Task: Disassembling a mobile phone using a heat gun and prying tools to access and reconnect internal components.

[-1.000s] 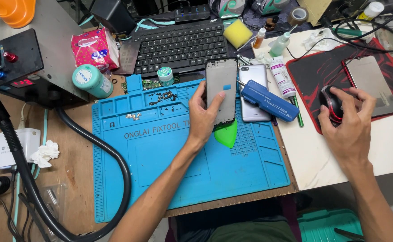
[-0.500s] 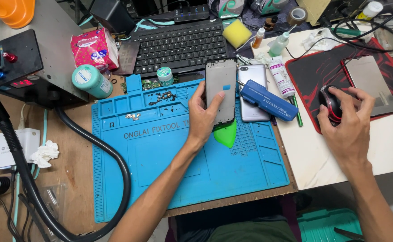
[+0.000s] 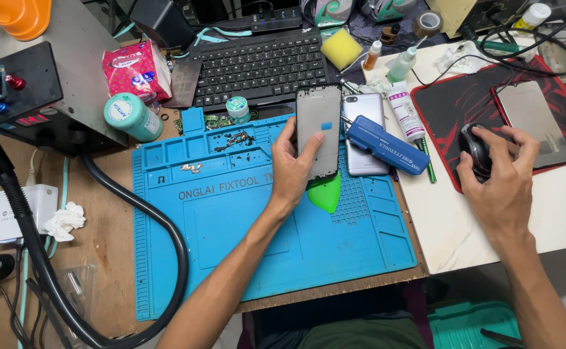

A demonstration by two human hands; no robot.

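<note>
Black phone screen [image 3: 318,132] upright in your left hand [image 3: 291,169], long axis pointing away toward the keyboard [image 3: 260,68].
Your right hand [image 3: 499,178] cups the mouse [image 3: 475,150]; bare blue mat [image 3: 244,239] lies open below; grey phone [image 3: 364,134] crowds the screen's right edge.

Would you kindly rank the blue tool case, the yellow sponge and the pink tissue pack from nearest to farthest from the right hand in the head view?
Measured from the right hand, resting on the black mouse:
1. Blue tool case, just left of it, at the mat's edge.
2. Yellow sponge, farther up and left, beside the keyboard.
3. Pink tissue pack, far left, beyond the keyboard.
</note>
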